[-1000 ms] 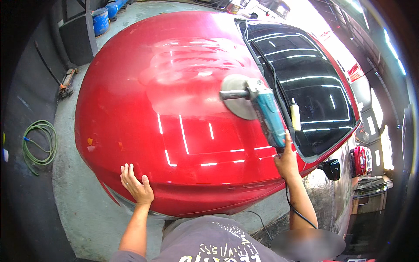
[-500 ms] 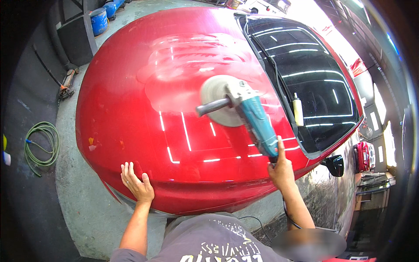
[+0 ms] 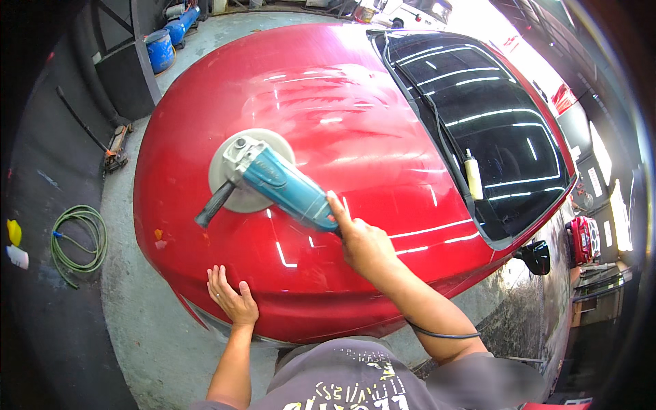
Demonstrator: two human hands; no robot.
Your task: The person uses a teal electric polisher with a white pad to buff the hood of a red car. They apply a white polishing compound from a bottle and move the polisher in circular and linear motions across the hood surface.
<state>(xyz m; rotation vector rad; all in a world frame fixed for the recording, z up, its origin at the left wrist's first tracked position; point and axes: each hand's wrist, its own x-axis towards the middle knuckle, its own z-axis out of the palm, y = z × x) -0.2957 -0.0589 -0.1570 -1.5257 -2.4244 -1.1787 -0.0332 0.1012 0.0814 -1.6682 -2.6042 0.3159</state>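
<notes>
My right hand (image 3: 365,246) is wrapped round the rear end of a teal rotary polisher (image 3: 290,188). Its pale round pad (image 3: 222,167) lies against the red car hood (image 3: 328,263), left of the hood's middle. The black side handle (image 3: 215,203) sticks out toward me with no hand on it. A black cord (image 3: 444,335) loops round my right forearm. My left hand (image 3: 234,298) rests flat on the near front edge of the hood, fingers outstretched, holding nothing. Smeary streaks show on the hood's far half.
A cream bottle (image 3: 473,176) stands at the base of the dark windshield (image 3: 492,116). The side mirror (image 3: 535,258) juts out at the near right. On the left are a coiled green hose (image 3: 80,239), a floor jack (image 3: 116,150) and a blue drum (image 3: 160,52).
The polisher has swept left across the hood, from near the windshield side toward the front, with my right arm reaching after it. My left hand stays on the same edge.
</notes>
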